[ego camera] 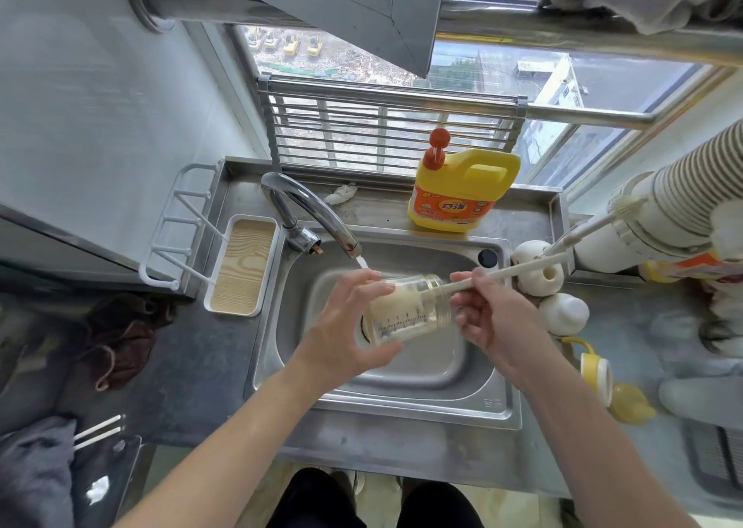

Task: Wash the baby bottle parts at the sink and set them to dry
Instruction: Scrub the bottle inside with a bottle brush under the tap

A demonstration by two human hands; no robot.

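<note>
Over the steel sink (402, 391), my left hand (345, 326) grips a clear baby bottle (406, 310) lying on its side, its mouth pointing right. My right hand (494, 314) holds the white handle of a bottle brush (518, 270), whose sponge head sits inside the bottle. A thin stream of water runs from the tap (305, 214) just above the bottle. On the counter to the right lie a yellow bottle collar with handle (595, 370) and a yellow cap (631, 403).
A yellow detergent jug (462, 189) with an orange pump stands behind the sink. White sponge brush heads (542, 274) and a thinner brush (595, 222) lie at the right. A white tray (241, 262) sits left of the sink, and a dark cloth (120, 342) further left.
</note>
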